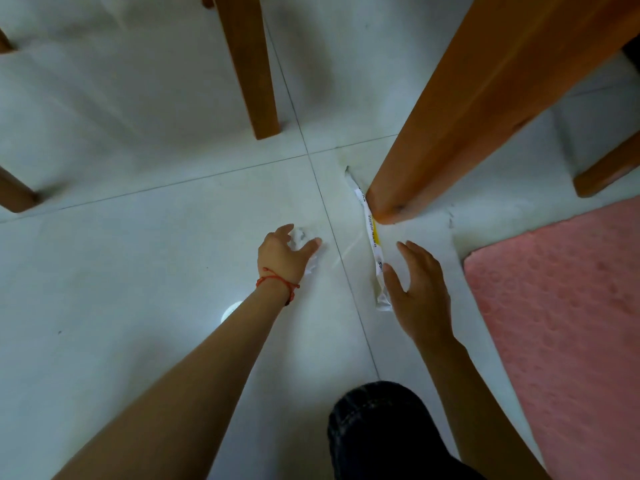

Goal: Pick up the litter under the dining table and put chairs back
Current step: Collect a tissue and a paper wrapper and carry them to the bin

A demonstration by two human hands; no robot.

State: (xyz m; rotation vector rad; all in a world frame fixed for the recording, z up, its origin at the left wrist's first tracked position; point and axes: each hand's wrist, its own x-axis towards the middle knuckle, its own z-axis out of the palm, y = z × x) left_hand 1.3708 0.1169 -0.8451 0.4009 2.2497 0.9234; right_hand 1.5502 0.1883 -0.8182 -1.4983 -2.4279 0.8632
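Observation:
A crumpled white tissue (304, 237) lies on the pale floor tiles, and my left hand (282, 256), with a red string on its wrist, arches over it with fingers spread and touching it. A long white and yellow wrapper (372, 237) lies along the floor beside the foot of a thick wooden table leg (450, 133). My right hand (417, 289) hovers open just right of the wrapper's near end, fingers apart, holding nothing.
A thinner wooden leg (252, 71) stands at the top centre, other leg ends at the left edge (15, 195) and at the right (609, 171). A pink mat (561, 306) covers the floor at right. My dark-trousered knee (377, 434) is at the bottom.

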